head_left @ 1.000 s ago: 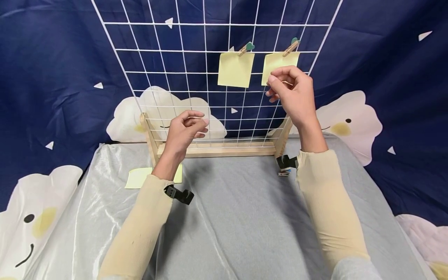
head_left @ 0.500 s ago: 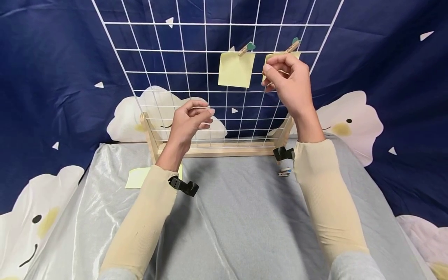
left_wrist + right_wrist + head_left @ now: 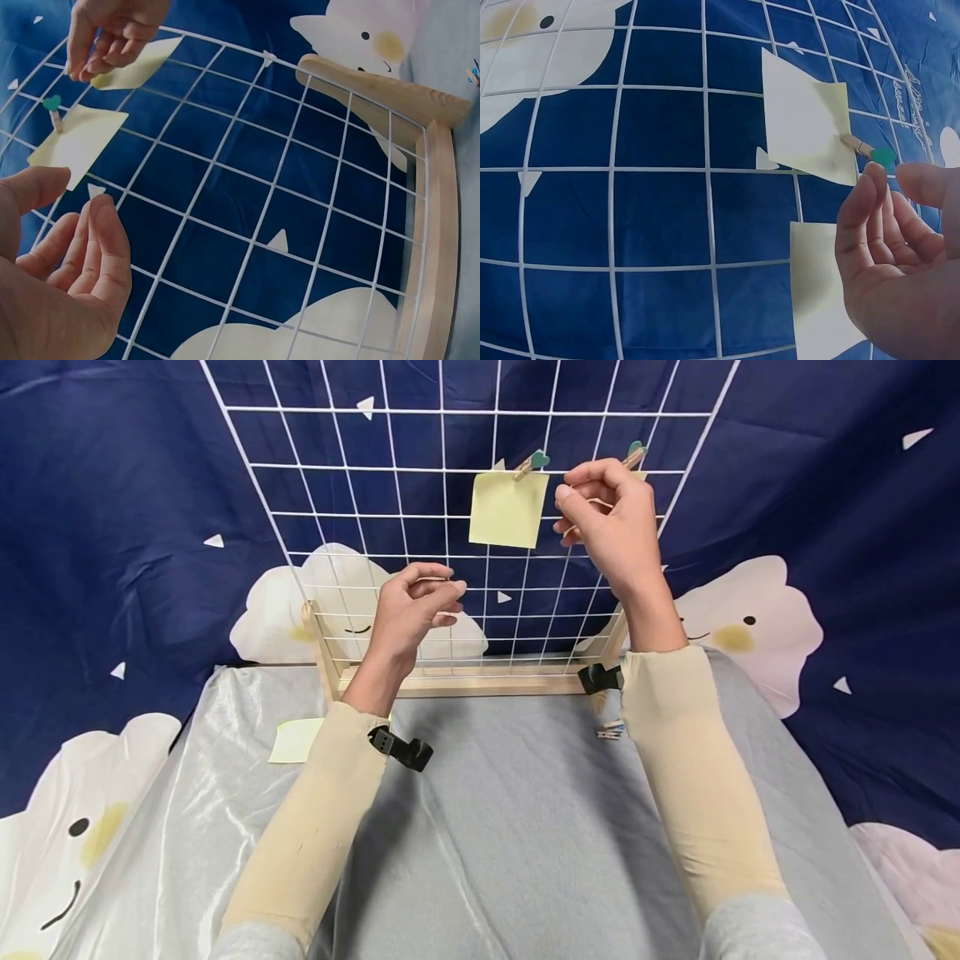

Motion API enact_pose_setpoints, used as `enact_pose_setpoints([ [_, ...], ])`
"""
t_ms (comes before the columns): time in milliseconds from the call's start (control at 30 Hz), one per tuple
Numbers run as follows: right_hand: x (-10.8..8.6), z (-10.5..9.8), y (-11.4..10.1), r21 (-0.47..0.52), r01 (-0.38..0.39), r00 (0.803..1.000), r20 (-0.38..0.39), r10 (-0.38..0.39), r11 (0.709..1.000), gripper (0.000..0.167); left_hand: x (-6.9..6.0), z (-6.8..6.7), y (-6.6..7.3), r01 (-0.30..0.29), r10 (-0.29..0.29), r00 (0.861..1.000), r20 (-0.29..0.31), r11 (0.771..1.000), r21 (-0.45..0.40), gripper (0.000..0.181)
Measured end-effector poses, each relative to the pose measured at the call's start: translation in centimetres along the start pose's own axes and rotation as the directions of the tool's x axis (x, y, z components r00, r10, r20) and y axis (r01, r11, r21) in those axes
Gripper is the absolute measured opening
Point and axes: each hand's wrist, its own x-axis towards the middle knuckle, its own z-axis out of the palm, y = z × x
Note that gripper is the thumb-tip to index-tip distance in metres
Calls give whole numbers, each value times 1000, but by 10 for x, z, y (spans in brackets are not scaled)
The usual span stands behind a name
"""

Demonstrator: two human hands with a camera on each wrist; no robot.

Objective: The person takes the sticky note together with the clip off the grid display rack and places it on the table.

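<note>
A yellow sticky note (image 3: 508, 510) hangs on the white wire grid (image 3: 367, 516), held by a wooden clothespin (image 3: 531, 464) with a green heart. To its right hangs a second sticky note (image 3: 815, 292), mostly behind my right hand (image 3: 615, 527) in the head view; its clothespin (image 3: 635, 456) shows above the knuckles. That hand's fingers are loosely bent, thumb apart from fingertips, with nothing between them. My left hand (image 3: 412, 614) hovers in front of the grid, lower and left of the first note. Its thumb and fingers (image 3: 109, 232) stand apart and hold nothing.
The grid stands in a wooden base (image 3: 487, 682) on a grey cloth-covered table (image 3: 510, 827). Yellow paper (image 3: 296, 740) lies at the left, partly behind my left forearm. Small clothespins (image 3: 611, 730) lie near the right foot. A blue curtain (image 3: 135, 485) hangs behind.
My right hand has risen and shifted slightly left, covering more of the right note. The left hand has moved up and to the right. Both clipped notes stay in place.
</note>
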Motion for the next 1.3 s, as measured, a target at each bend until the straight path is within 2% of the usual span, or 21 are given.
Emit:
enact_pose_setpoints([
  [200, 7, 5, -5, 39, 1, 1000, -12, -1, 999, 11, 7, 7, 5, 11, -12, 1000, -14, 1000, -28, 17],
  [400, 12, 9, -7, 32, 8, 1000, -14, -7, 999, 11, 10, 13, 8, 24, -25, 1000, -11, 999, -23, 17],
  [633, 18, 12, -7, 38, 5, 1000, -9, -4, 999, 10, 15, 16, 10, 14, -15, 1000, -17, 1000, -14, 26],
  [833, 22, 15, -6, 35, -5, 1000, 4, 5, 999, 10, 20, 18, 9, 25, -25, 999, -30, 1000, 2, 21],
  [1100, 27, 20, -7, 33, -8, 1000, 12, 8, 999, 11, 26, 23, 16, 30, -30, 999, -43, 999, 13, 13],
  [1300, 29, 23, -9, 24, -16, 1000, 27, 15, 1000, 16, 30, 29, 20, 36, -37, 998, -49, 999, -14, 12],
])
